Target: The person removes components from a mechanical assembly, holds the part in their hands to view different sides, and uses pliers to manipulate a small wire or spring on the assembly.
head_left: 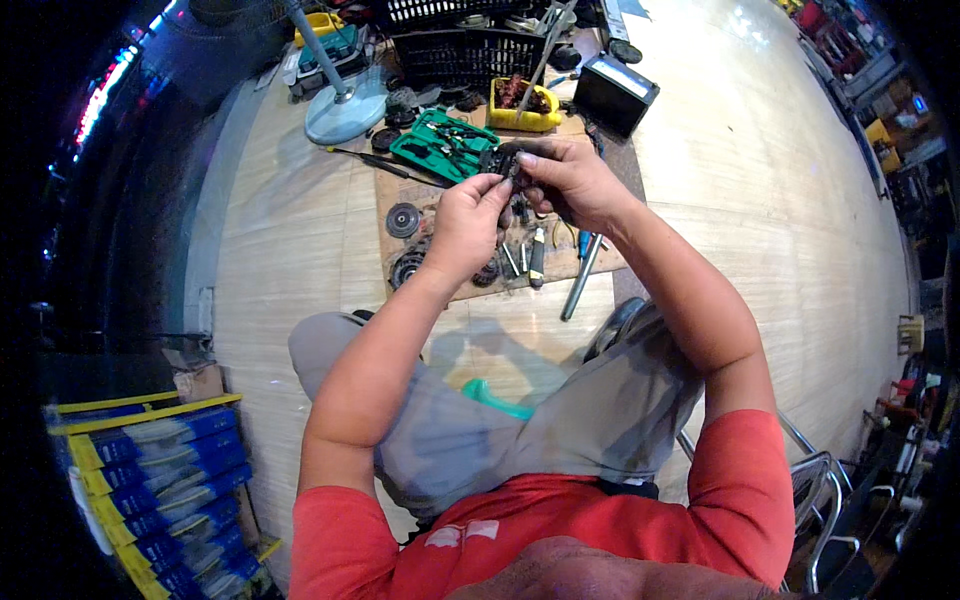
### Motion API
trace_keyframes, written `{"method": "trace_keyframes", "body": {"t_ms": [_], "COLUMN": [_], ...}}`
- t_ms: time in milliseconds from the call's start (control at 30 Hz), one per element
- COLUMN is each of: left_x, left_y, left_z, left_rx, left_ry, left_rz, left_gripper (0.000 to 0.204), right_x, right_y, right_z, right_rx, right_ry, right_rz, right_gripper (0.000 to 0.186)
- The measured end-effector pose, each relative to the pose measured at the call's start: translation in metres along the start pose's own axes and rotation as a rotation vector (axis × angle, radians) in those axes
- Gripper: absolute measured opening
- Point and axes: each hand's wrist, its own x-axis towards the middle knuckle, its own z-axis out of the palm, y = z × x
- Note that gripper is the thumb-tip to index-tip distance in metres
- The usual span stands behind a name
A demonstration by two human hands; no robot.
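My left hand (468,222) and my right hand (577,183) meet over a cardboard sheet. Between their fingertips is a small dark part (511,168), mostly covered by the fingers; its kind cannot be made out. Both hands are closed around it, thumbs pressed in. Just beyond the left hand lies an open green tool case (446,146) with tools in its slots. Below the hands, a black and yellow handled tool (537,258) lies on the cardboard (575,262), near a metal bar (580,285). A round grooved disc (402,220) sits left of my left hand.
Farther off stand a yellow container (524,115) of reddish-brown parts, a black battery-like box (616,94) and a black plastic crate (468,57). A round grey stand base (346,112) is at the left. Blue and yellow boxes (165,490) are stacked at lower left.
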Motion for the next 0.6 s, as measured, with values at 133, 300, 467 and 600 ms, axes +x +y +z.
{"method": "trace_keyframes", "body": {"t_ms": [133,300,467,600], "left_x": [0.0,-0.001,0.008,0.006], "left_y": [0.003,0.0,-0.02,-0.016], "left_z": [-0.003,-0.001,-0.002,-0.001], "left_rx": [-0.052,0.064,0.175,0.251], "left_ry": [-0.032,-0.038,0.043,0.079], "left_rz": [-0.056,0.0,0.135,0.127], "left_gripper": [0.017,0.016,0.017,0.021], "right_x": [0.0,0.0,0.002,0.007], "right_y": [0.0,0.002,0.002,0.004], "right_z": [0.0,0.003,0.008,0.007], "right_rx": [-0.018,-0.061,-0.047,-0.107], "right_ry": [-0.016,0.049,0.08,0.122], "right_rz": [0.023,0.019,0.012,0.03], "right_gripper": [0.025,0.019,0.016,0.015]}}
